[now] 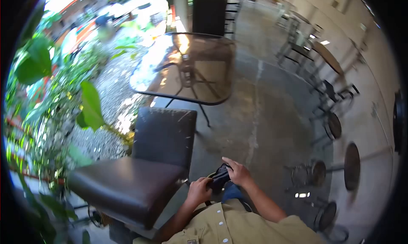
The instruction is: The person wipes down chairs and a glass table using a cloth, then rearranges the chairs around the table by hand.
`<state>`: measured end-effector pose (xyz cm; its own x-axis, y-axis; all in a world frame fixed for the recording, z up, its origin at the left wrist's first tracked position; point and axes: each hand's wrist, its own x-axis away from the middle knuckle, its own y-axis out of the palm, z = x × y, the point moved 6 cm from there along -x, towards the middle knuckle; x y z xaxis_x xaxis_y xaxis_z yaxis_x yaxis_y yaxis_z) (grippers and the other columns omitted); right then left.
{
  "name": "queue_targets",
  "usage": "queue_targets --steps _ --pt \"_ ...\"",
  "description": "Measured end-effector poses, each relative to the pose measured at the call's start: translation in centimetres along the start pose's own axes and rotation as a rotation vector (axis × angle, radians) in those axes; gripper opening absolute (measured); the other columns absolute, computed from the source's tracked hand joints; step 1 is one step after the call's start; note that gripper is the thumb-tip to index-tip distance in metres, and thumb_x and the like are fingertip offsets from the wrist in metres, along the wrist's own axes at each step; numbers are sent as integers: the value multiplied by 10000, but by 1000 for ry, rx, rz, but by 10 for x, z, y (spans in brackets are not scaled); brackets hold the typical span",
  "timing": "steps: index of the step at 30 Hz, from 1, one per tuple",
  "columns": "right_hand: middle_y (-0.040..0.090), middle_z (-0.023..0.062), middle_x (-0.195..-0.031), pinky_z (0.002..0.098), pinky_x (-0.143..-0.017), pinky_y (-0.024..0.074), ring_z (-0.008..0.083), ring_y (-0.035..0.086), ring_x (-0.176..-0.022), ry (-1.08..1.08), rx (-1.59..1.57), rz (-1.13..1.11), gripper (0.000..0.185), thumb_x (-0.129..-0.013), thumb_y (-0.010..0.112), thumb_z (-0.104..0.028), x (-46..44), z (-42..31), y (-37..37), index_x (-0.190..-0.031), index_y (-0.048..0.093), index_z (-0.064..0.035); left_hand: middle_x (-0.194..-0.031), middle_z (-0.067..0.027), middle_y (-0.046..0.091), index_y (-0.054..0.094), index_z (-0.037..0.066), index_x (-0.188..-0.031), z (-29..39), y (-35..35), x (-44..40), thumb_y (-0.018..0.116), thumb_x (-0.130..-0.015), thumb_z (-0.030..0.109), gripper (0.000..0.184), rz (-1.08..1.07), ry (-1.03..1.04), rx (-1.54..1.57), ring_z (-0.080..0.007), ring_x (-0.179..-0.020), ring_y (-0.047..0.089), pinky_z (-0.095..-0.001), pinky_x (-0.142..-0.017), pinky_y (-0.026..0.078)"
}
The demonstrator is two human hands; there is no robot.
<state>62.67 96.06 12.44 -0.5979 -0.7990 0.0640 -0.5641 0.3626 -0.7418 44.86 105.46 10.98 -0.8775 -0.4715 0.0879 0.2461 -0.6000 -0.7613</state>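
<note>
Lower centre: left hand (199, 191) pinches dark item (218, 180) at left edge; right hand (239, 174) at its right, 1 finger extended, grip unclear. Lower left: brown chair (127, 184).

Glass-topped table (214, 69), brown padded chair (127, 182) (its back (165, 135) scuffed), leafy plants (36, 61), wooden tabletop (327, 58)

No lettering or number can be read; the small square label (192, 242) on the khaki button-up shirt (240, 222), below the left hand (198, 191), is too small to make out.
</note>
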Motion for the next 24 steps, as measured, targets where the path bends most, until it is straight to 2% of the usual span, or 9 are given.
queue_targets --steps 2,4,6,7,12,14,19,21,24 --pt "694 78 -1002 387 -683 507 303 641 -770 -112 9 -69 270 -874 595 -163 -12 16 8 -1129 685 -168 -1021 -126 677 663 36 -984 -6 1 5 667 -861 205 209 -8 -247 167 -231 -835 636 -352 -740 494" --pt "684 114 -975 429 -748 518 345 645 -863 -62 10 -238 244 -903 583 -242 -33 50 20 -1106 696 -168 -975 -137 687 664 40 -951 -4 10 -11 688 -829 176 184 30 -454 364 -245 -760 638 -354 -689 498" --pt "684 110 -1010 408 -760 517 328 644 -879 -129 73 -310 241 -914 593 -287 -52 70 35 -1048 710 -125 -948 -140 668 634 27 -938 -1 20 -19 688 -808 126 172 35 -575 327 -248 -758 626 -347 -685 495" --pt "684 110 -1010 408 -760 517 328 644 -879 -157 65 -342 241 -914 593 -287 -64 75 45 -1048 710 -125 -948 -140 668 634 27 -938 -5 24 -24 688 -808 126 172 60 -611 328 -248 -758 626 -347 -685 495" --pt "664 139 -1101 368 -790 513 303 638 -902 -343 -360 -360 261 -877 664 -215 -141 24 60 -1067 702 -39 -924 -134 636 595 35 -975 -23 -16 -46 649 -809 40 175 633 -552 317 -284 -748 595 -364 -708 488" --pt "648 152 -1191 344 -832 517 314 642 -989 -392 -502 -392 303 -865 673 -161 -167 -12 56 -1133 683 -20 -967 -140 645 599 50 -1030 -25 -45 -51 628 -802 27 230 825 -542 -11 -314 -844 608 -397 -773 490" --pt "613 158 -1308 334 -914 491 308 614 -1135 -521 -494 -425 455 -881 656 -228 -202 -54 70 -1288 604 -30 -1053 -144 637 609 76 -1083 -39 -70 -68 633 -807 64 278 784 -517 -227 -333 -949 606 -417 -841 492" --pt "598 156 -1329 340 -933 484 308 599 -1162 -520 -342 -440 486 -881 652 -242 -203 -40 91 -1316 578 -38 -1187 -96 606 614 115 -1113 -56 -42 -71 630 -804 117 310 680 -658 -462 -298 -1052 584 -425 -866 494" --pt "555 152 -1393 357 -991 464 308 556 -1245 -529 100 -402 582 -881 640 -285 -212 -1 116 -1401 501 -61 -1211 -105 587 632 131 -1127 -81 12 -63 634 -824 152 303 597 -791 -134 -313 -1029 585 -425 -871 496"
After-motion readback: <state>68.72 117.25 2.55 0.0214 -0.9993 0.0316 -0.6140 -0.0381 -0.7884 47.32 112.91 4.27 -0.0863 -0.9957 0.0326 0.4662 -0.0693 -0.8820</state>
